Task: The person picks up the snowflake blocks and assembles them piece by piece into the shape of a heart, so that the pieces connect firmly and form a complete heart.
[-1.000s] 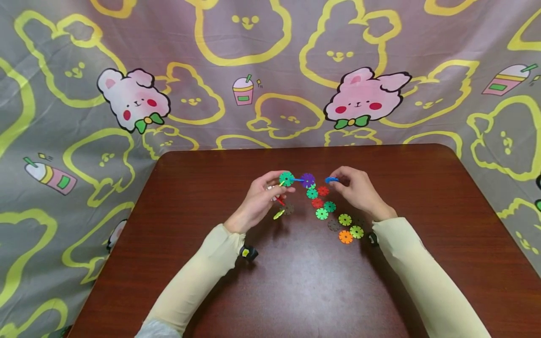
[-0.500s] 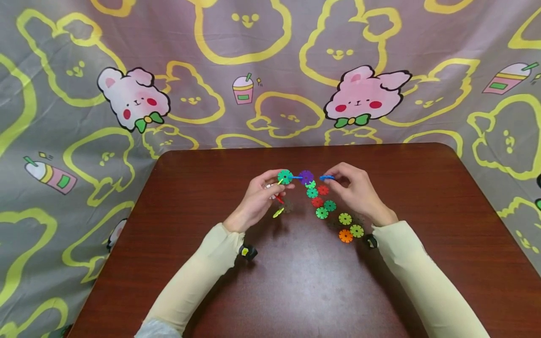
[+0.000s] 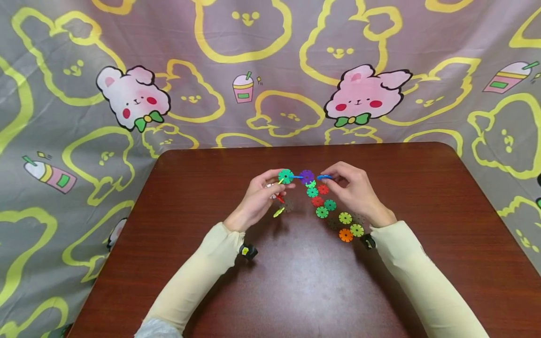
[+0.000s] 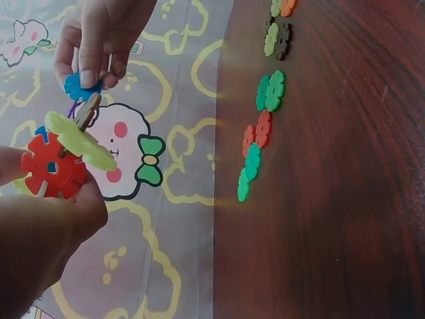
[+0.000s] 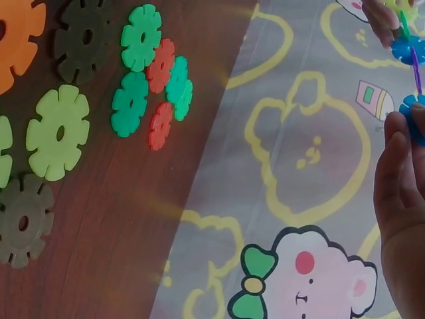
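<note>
Above the table, my left hand [image 3: 258, 197] holds a cluster of interlocking notched plastic discs. A green disc [image 3: 285, 176] sits by its fingertips, and an edge-on blue disc links it to a purple disc [image 3: 306, 177] at the cluster's right end. In the left wrist view a red disc [image 4: 58, 169] and a yellow disc [image 4: 78, 139] of the cluster stand out by the thumb. My right hand [image 3: 357, 190] pinches a loose-end blue disc [image 3: 323, 177] between thumb and fingers, its edge close to the purple disc's right side. The right wrist view shows that purple disc [image 5: 416, 70] edge-on.
On the brown table [image 3: 203, 188] lie several loose discs: red [image 3: 317, 201], green [image 3: 322, 212], yellow-green [image 3: 344, 218], orange [image 3: 345, 235] and dark brown [image 5: 83, 40]. A patterned cloth [image 3: 287, 61] hangs behind the table and along its sides.
My right hand has moved left with the blue disc, bringing it up close to the purple disc. The left hand has stayed nearly still with its cluster.
</note>
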The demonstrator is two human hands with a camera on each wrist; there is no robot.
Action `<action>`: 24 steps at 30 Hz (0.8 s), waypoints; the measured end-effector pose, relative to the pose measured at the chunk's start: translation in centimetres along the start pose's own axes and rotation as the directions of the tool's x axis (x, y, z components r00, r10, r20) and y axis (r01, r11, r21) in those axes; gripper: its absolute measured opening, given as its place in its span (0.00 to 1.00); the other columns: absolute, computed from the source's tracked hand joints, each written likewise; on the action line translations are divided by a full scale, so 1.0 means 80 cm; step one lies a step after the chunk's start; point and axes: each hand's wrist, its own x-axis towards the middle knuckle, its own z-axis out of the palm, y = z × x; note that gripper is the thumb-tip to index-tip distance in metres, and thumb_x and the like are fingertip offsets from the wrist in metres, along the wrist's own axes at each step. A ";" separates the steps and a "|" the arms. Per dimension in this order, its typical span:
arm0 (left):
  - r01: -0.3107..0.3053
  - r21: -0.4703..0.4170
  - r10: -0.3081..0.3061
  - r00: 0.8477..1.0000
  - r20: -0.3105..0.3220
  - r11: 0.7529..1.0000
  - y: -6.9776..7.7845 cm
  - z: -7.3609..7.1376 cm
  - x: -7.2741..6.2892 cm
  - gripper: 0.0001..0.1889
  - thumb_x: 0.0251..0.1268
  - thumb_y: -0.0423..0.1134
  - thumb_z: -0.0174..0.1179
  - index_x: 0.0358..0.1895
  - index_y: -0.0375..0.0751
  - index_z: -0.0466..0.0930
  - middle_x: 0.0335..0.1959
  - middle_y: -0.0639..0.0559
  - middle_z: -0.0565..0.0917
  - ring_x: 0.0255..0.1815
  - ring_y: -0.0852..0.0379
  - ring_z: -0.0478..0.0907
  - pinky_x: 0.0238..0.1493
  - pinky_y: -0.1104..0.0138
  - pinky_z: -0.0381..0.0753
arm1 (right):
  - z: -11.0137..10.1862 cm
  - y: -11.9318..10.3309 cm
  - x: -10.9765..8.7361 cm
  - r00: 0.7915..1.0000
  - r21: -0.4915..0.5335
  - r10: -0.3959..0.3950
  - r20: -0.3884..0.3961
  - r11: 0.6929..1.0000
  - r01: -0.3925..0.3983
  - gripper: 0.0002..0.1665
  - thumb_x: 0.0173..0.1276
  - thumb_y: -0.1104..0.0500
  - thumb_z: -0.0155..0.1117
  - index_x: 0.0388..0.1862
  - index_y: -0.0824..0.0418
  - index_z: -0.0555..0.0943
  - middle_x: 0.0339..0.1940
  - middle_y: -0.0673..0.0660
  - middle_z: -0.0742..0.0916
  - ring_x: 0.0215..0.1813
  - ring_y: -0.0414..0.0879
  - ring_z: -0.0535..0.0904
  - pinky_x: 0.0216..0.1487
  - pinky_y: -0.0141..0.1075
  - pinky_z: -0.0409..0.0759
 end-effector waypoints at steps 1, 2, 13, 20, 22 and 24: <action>0.001 0.000 -0.001 1.000 0.000 1.000 0.000 0.000 0.000 0.22 0.64 0.24 0.51 0.62 0.25 0.66 0.38 0.57 0.86 0.39 0.63 0.84 0.38 0.72 0.76 | 0.000 0.000 0.000 1.000 0.003 -0.004 0.000 1.000 0.004 0.10 0.56 0.68 0.72 0.37 0.59 0.84 0.34 0.54 0.86 0.30 0.34 0.77 0.34 0.21 0.75; 0.002 0.000 -0.002 1.000 -0.001 1.000 0.000 0.000 0.000 0.22 0.64 0.24 0.51 0.62 0.26 0.67 0.38 0.57 0.86 0.39 0.63 0.84 0.38 0.72 0.76 | 0.001 -0.001 0.000 1.000 0.004 -0.006 0.000 1.000 0.006 0.10 0.56 0.68 0.72 0.37 0.59 0.84 0.34 0.53 0.86 0.31 0.34 0.77 0.34 0.20 0.75; 0.007 0.003 -0.007 1.000 -0.001 1.000 0.001 0.002 0.001 0.21 0.64 0.24 0.51 0.61 0.27 0.68 0.37 0.57 0.86 0.39 0.62 0.84 0.37 0.73 0.77 | 0.003 -0.002 0.001 0.999 -0.016 -0.036 -0.007 0.999 0.036 0.11 0.55 0.69 0.73 0.38 0.60 0.85 0.35 0.53 0.86 0.32 0.36 0.77 0.35 0.20 0.74; 0.004 0.010 -0.004 1.000 -0.006 1.000 0.000 0.001 0.001 0.22 0.64 0.25 0.51 0.62 0.25 0.67 0.37 0.57 0.86 0.39 0.63 0.84 0.38 0.72 0.76 | 0.003 -0.002 0.003 0.995 -0.047 -0.096 0.017 0.994 0.097 0.11 0.56 0.69 0.72 0.38 0.60 0.84 0.35 0.54 0.85 0.34 0.34 0.74 0.35 0.21 0.73; 0.003 0.011 -0.003 1.000 -0.006 1.000 0.000 0.001 0.001 0.22 0.64 0.25 0.51 0.62 0.25 0.67 0.37 0.57 0.86 0.39 0.63 0.84 0.38 0.72 0.76 | 0.003 -0.003 0.003 0.994 -0.056 -0.105 0.020 0.993 0.106 0.11 0.56 0.69 0.72 0.38 0.60 0.84 0.35 0.55 0.84 0.34 0.35 0.73 0.35 0.21 0.73; 0.002 0.011 -0.002 1.000 -0.006 1.000 0.000 0.001 0.002 0.21 0.64 0.24 0.51 0.62 0.25 0.67 0.36 0.57 0.86 0.39 0.63 0.84 0.37 0.73 0.77 | 0.003 -0.004 0.003 0.993 -0.064 -0.112 0.022 0.991 0.114 0.11 0.56 0.70 0.71 0.38 0.61 0.84 0.35 0.55 0.84 0.34 0.36 0.73 0.36 0.20 0.73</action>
